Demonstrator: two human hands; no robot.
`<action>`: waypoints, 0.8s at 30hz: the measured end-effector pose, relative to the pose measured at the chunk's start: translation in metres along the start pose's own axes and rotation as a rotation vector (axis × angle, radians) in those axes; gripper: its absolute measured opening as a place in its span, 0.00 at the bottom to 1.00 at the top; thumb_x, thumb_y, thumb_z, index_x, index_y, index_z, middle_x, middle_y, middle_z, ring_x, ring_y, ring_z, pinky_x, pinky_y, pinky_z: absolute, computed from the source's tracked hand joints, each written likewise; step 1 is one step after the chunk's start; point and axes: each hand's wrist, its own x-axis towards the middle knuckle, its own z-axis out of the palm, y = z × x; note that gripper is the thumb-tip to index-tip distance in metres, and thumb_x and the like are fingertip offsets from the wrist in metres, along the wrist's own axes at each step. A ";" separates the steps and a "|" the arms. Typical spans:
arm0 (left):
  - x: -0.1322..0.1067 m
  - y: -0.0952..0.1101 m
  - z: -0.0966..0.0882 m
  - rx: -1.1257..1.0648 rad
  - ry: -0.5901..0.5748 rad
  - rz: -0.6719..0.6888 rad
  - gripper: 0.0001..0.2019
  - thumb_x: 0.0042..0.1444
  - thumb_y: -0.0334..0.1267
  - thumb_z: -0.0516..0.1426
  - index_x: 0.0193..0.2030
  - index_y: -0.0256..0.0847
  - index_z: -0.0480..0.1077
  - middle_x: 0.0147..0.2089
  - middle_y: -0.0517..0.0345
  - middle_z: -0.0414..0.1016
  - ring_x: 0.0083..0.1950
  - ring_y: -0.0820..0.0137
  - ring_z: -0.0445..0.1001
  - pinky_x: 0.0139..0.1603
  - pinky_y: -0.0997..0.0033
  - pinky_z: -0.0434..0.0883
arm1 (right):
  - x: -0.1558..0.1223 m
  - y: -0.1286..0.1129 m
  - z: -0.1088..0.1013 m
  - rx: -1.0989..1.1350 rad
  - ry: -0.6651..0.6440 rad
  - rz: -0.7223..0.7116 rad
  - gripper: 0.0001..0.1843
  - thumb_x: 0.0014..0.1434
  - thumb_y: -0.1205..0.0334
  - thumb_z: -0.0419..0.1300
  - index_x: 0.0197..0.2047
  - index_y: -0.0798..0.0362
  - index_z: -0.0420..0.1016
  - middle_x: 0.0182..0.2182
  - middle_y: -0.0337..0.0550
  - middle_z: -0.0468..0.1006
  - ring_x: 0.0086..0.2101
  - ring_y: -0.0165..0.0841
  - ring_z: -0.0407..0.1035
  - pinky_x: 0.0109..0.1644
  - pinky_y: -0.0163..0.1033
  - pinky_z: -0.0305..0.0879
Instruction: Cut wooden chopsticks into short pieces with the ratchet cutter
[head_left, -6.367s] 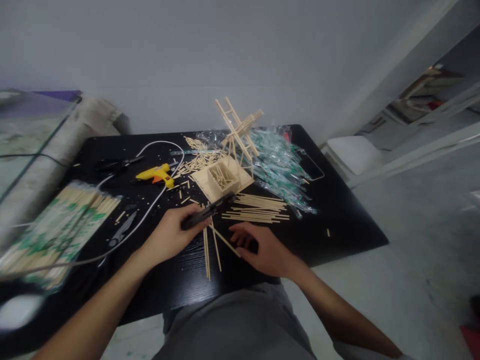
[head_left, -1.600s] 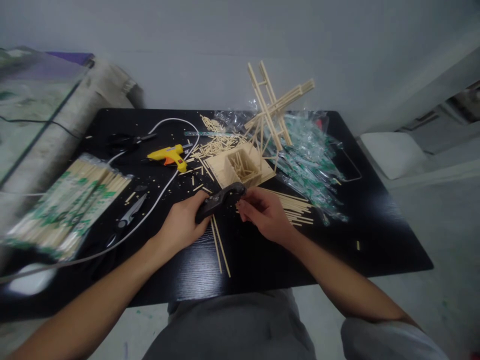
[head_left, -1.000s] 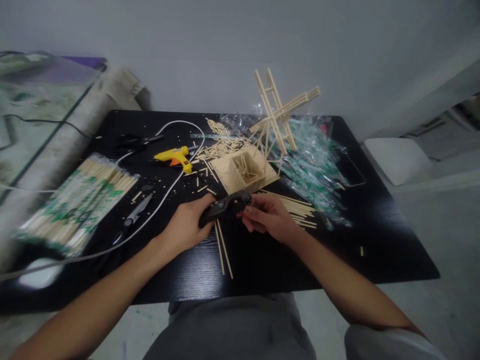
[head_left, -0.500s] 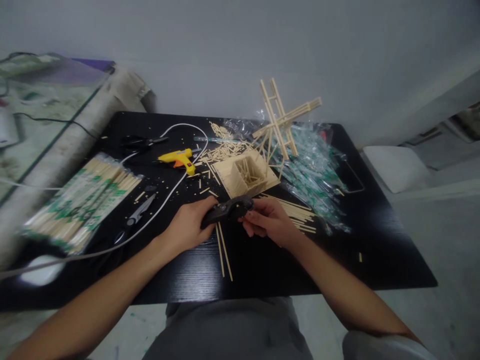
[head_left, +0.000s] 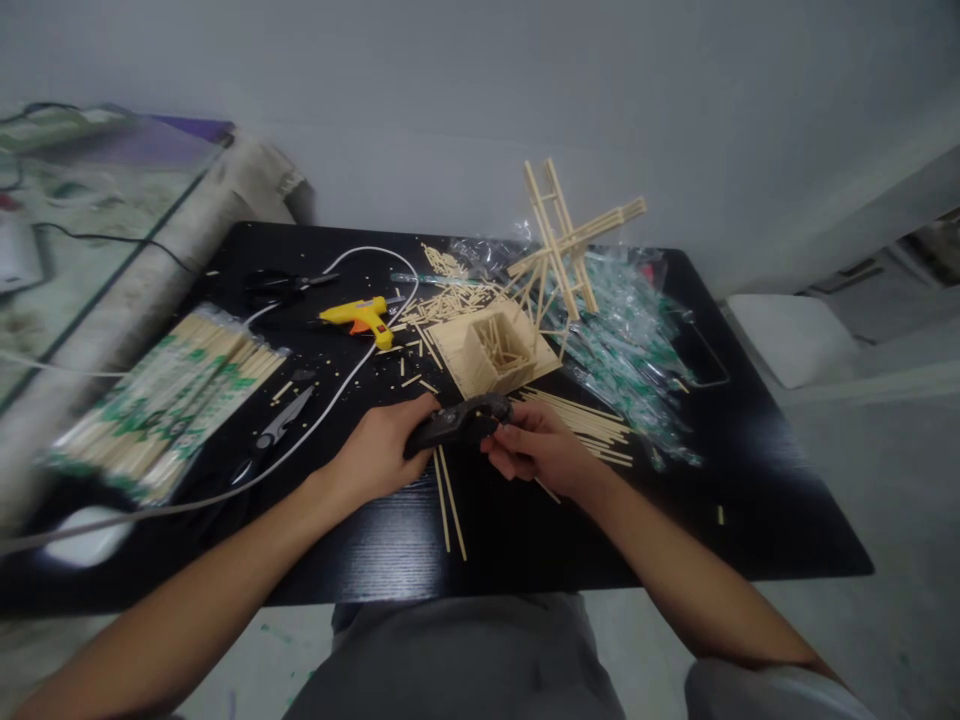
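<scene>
My left hand [head_left: 384, 446] is closed around a black hand cutter [head_left: 454, 422], whose curved head points right. Its exact kind is hard to make out in the dim light. At that head, the fingers of my right hand [head_left: 541, 448] are pinched together on a thin wooden stick [head_left: 548, 491], and one end shows below the palm. Two long sticks [head_left: 450, 505] lie on the table below the cutter. Just behind my hands, a square box of glued sticks [head_left: 499, 352] stands on a wooden base, with short pieces inside.
On the black table [head_left: 600, 545] lie a yellow glue gun [head_left: 360, 318] with a white cord, scissors [head_left: 283, 420], and bagged stick bundles [head_left: 169, 400]. A cross-shaped stick frame [head_left: 562, 238] rises behind the box. Plastic wrappers [head_left: 630, 340] and loose sticks [head_left: 596, 430] lie to the right.
The end of a stick now shows beneath my right hand. Both hands and the cutter stay in nearly the same place.
</scene>
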 end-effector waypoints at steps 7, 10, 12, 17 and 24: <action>-0.002 -0.002 0.001 0.049 -0.002 0.000 0.07 0.54 0.27 0.55 0.35 0.44 0.62 0.29 0.62 0.72 0.28 0.69 0.72 0.30 0.72 0.63 | 0.000 -0.001 0.001 0.012 0.011 -0.003 0.20 0.61 0.46 0.68 0.35 0.56 0.78 0.18 0.33 0.72 0.13 0.20 0.47 0.16 0.31 0.37; -0.002 -0.003 0.002 0.026 0.004 0.008 0.08 0.54 0.27 0.55 0.37 0.44 0.64 0.31 0.61 0.74 0.29 0.69 0.73 0.31 0.72 0.65 | 0.000 -0.001 0.001 -0.005 0.011 0.000 0.20 0.61 0.45 0.68 0.35 0.56 0.77 0.18 0.33 0.72 0.13 0.20 0.47 0.16 0.31 0.37; -0.001 -0.003 0.002 0.019 0.002 0.015 0.08 0.54 0.26 0.55 0.38 0.43 0.65 0.33 0.60 0.75 0.32 0.68 0.75 0.34 0.71 0.67 | 0.000 -0.001 0.000 -0.011 -0.007 0.007 0.21 0.61 0.44 0.68 0.35 0.56 0.77 0.18 0.34 0.73 0.13 0.20 0.48 0.17 0.31 0.37; -0.001 -0.004 0.000 -0.001 -0.008 0.032 0.10 0.54 0.27 0.55 0.42 0.42 0.68 0.38 0.57 0.78 0.38 0.65 0.77 0.39 0.69 0.70 | 0.000 0.000 -0.001 0.010 -0.072 0.026 0.23 0.61 0.42 0.67 0.34 0.57 0.77 0.18 0.34 0.73 0.13 0.21 0.48 0.17 0.31 0.39; -0.001 -0.004 0.001 -0.013 -0.014 0.034 0.12 0.55 0.27 0.55 0.46 0.42 0.69 0.41 0.56 0.79 0.41 0.64 0.78 0.42 0.66 0.72 | 0.001 0.000 0.000 -0.014 -0.068 0.050 0.25 0.60 0.39 0.68 0.33 0.56 0.75 0.17 0.34 0.72 0.14 0.22 0.50 0.17 0.32 0.40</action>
